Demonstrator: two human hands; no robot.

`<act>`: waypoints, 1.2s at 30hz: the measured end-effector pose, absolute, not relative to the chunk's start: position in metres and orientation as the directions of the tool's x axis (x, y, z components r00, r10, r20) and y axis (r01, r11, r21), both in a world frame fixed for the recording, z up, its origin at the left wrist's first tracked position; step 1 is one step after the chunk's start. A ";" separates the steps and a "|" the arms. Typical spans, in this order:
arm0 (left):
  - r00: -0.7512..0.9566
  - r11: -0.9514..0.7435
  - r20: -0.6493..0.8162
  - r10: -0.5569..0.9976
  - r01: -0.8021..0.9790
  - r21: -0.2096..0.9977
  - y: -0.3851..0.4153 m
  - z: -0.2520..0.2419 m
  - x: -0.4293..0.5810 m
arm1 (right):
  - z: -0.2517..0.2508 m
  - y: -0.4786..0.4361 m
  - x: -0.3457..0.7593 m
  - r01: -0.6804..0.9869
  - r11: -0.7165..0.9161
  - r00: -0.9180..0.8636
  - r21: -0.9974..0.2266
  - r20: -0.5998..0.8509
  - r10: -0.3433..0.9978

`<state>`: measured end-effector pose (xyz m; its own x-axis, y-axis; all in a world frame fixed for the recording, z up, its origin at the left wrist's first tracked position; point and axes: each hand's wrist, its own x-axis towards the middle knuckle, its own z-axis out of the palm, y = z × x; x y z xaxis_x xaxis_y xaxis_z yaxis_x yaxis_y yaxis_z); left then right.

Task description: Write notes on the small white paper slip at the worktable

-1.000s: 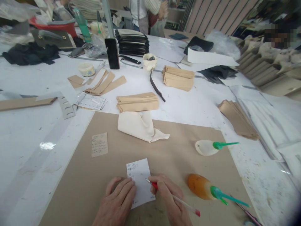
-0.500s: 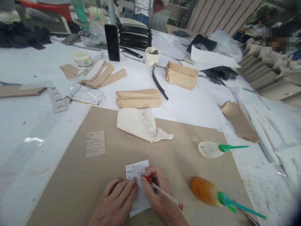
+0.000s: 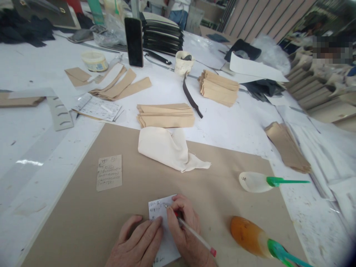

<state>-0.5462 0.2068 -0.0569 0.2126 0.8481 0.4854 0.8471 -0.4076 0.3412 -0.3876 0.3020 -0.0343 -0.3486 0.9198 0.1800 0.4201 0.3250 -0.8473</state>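
Head camera: gripping a pen (image 3: 200,240) in the closed right hand (image 3: 180,243), tip touching a white note (image 3: 156,210) near the brown board's (image 3: 83,222) front edge. Pressing the note flat with the open left hand (image 3: 137,246). Just right, an orange bottle (image 3: 246,235).

White table (image 3: 236,126), brown board (image 3: 83,222) (tan stacks (image 3: 166,115))

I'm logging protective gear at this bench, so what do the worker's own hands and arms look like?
Both are bare: the left hand and the right hand wear no gloves, and no ring shows on the fingers in view. The picture's lower edge cuts them off near the wrist, so no sleeve, watch or bracelet is visible; the forearms are out of view.
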 end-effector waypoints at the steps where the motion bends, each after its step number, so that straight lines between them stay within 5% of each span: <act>1: 0.213 -0.408 0.485 0.848 0.847 0.342 0.207 -0.058 -0.546 | -0.035 0.302 -0.389 0.425 0.337 -0.347 -0.840 0.193 0.918; 23: 0.211 -0.380 0.441 0.872 0.861 0.338 0.210 -0.050 -0.546 | -0.046 0.303 -0.387 0.397 0.397 -0.416 -0.828 0.223 0.882; 36: 0.227 -0.392 0.450 0.864 0.864 0.317 0.208 -0.054 -0.546 | -0.044 0.303 -0.389 0.418 0.373 -0.301 -0.828 0.261 0.917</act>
<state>-0.5457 0.2085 -0.0535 0.2267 0.8638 0.4499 0.8636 -0.3919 0.3173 -0.3887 0.3025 -0.0437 -0.3013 0.9171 0.2612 0.4183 0.3732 -0.8281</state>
